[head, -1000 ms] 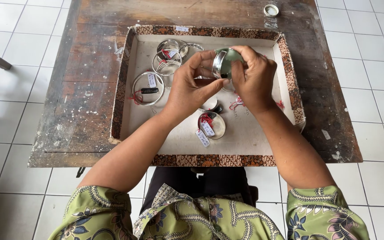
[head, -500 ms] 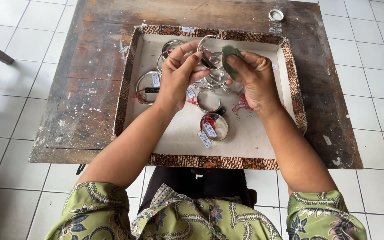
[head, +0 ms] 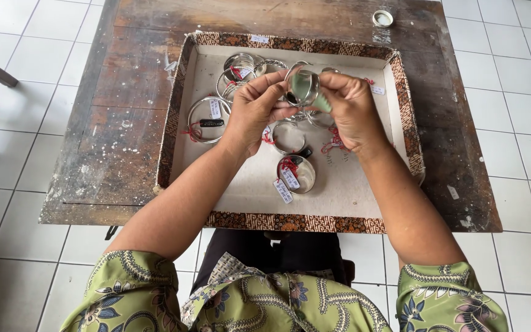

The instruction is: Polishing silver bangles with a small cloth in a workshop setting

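Observation:
My left hand point(head: 254, 110) and my right hand point(head: 353, 112) together hold a wide silver bangle point(head: 302, 86) above a shallow tray point(head: 247, 206) with a patterned brown rim. Fingers of my left hand pinch the bangle's left edge. In my right hand a small green cloth point(head: 321, 103) presses against the bangle's right side. Below my hands lie a wide silver bangle with a red string and white tag point(head: 296, 173) and a thin ring bangle point(head: 287, 136). A large thin bangle with a dark tag point(head: 207, 120) lies to the left.
Several more tagged silver bangles point(head: 241, 67) cluster at the tray's far left. The tray rests on a worn dark wooden table point(head: 112, 123) over a white tiled floor. A small round lid point(head: 383, 18) sits at the table's far edge.
Both hands shifted slightly within the tray while turning the bangle; it now shows its open inside towards me, with the green cloth moved to its right side.

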